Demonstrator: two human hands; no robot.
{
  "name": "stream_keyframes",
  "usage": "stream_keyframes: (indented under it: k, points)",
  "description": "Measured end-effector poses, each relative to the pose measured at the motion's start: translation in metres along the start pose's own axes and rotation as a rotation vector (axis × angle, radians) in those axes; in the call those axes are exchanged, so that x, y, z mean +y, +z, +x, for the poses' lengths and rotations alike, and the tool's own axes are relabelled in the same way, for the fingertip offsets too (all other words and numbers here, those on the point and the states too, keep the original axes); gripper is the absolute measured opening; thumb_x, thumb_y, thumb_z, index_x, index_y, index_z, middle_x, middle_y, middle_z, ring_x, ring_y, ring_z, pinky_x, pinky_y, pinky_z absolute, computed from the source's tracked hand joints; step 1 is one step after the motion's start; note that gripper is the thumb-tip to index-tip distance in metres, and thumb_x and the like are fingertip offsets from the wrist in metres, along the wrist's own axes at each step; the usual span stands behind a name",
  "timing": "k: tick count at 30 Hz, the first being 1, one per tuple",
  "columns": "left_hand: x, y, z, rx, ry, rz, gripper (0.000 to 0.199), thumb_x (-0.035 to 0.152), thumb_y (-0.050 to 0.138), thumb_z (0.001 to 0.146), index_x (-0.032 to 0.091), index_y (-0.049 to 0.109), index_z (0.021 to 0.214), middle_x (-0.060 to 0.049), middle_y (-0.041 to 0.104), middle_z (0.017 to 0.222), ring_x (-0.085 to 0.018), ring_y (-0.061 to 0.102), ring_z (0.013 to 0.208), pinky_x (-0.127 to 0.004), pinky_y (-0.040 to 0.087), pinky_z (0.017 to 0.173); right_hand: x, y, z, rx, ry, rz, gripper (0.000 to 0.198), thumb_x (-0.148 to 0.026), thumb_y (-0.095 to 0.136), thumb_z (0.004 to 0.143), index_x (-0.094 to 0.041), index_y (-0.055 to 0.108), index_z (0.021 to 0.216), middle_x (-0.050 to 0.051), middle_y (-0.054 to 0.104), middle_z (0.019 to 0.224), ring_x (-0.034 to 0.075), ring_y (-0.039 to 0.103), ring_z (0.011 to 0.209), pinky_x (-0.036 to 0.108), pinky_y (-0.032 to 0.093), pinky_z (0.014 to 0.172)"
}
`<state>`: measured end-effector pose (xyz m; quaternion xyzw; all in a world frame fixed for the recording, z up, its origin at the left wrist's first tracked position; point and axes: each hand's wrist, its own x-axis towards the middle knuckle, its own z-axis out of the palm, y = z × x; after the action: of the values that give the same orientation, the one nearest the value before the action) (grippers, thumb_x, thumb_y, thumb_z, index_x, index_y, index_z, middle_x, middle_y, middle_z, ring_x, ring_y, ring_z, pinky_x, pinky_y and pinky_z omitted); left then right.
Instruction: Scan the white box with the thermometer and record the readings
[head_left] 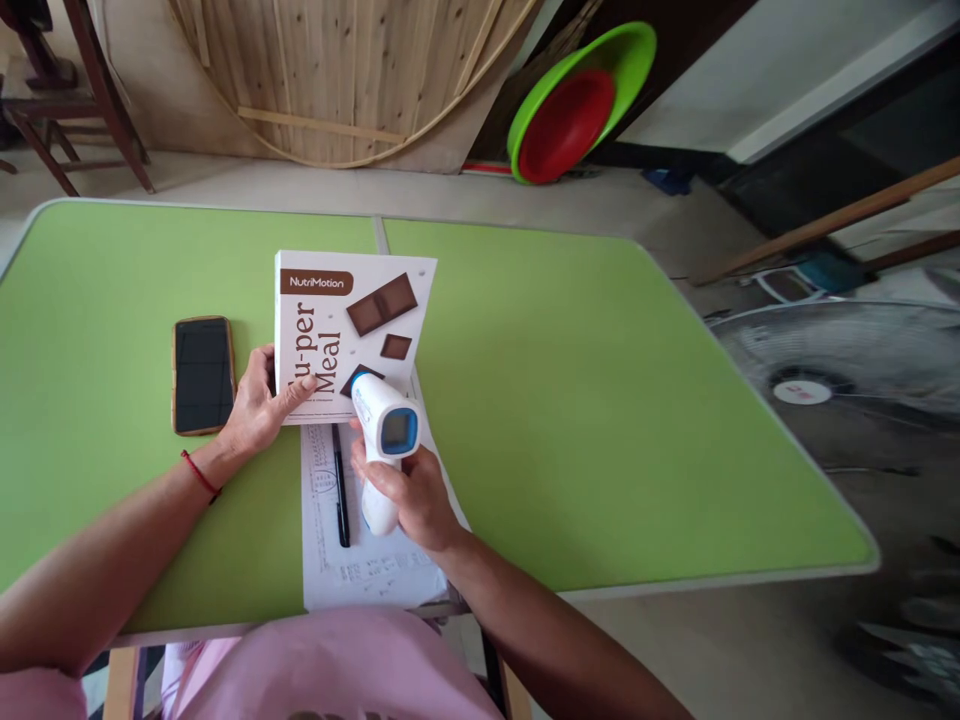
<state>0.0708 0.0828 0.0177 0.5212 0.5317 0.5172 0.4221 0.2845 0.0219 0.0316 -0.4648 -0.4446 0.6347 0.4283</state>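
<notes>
My left hand (262,400) grips the lower left edge of a white NutriMotion box (322,345) printed with brown chocolate pieces, its thumb across the front. In my right hand (416,495) is a white infrared thermometer (375,400), fingers wrapped round its handle. Its nose points at the box's lower right part, and a blue-framed screen faces me. Whether the nose touches the box I cannot tell. Beneath both hands lie printed papers (322,570) with a black pen (341,490) on them.
A phone (202,375) in a brown case lies left of the box on the green table (600,400). Beyond the right edge stands a large fan (802,390). Green (637,60) and red (562,125) basins lean near the back wall, and a wooden chair (105,90) is at far left.
</notes>
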Motion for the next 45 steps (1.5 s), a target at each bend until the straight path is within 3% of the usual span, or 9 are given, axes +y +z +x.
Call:
stream_keyframes:
  k: [3, 9, 45]
  points:
    - [0.006, 0.0, 0.001, -0.027, -0.022, -0.011, 0.069, 0.074, 0.089, 0.073, 0.022, 0.061, 0.109, -0.012, 0.076, 0.114, -0.037, 0.074, 0.106, -0.055, 0.064, 0.087, -0.001, 0.0, 0.001, -0.049, -0.004, 0.067, 0.039, -0.049, 0.08, 0.07, -0.024, 0.073, 0.099, -0.001, 0.061, 0.072, 0.014, 0.05, 0.06, 0.033, 0.047, 0.058]
    - [0.014, 0.001, 0.003, -0.091, -0.055, -0.038, 0.076, 0.067, 0.098, 0.062, 0.021, 0.058, 0.108, -0.013, 0.076, 0.115, -0.04, 0.074, 0.11, -0.058, 0.064, 0.092, -0.004, 0.0, 0.001, -0.063, -0.003, 0.078, 0.038, -0.052, 0.083, 0.073, -0.022, 0.075, 0.094, 0.0, 0.065, 0.075, 0.013, 0.05, 0.06, 0.031, 0.045, 0.058]
    - [0.013, -0.001, 0.004, -0.087, -0.016, 0.023, 0.071, 0.068, 0.095, 0.069, 0.021, 0.06, 0.11, -0.012, 0.076, 0.113, -0.041, 0.074, 0.111, -0.062, 0.062, 0.095, -0.005, -0.001, 0.002, -0.092, -0.054, 0.004, 0.035, -0.054, 0.078, 0.077, -0.023, 0.071, 0.092, 0.001, 0.065, 0.076, 0.013, 0.048, 0.059, 0.03, 0.043, 0.054]
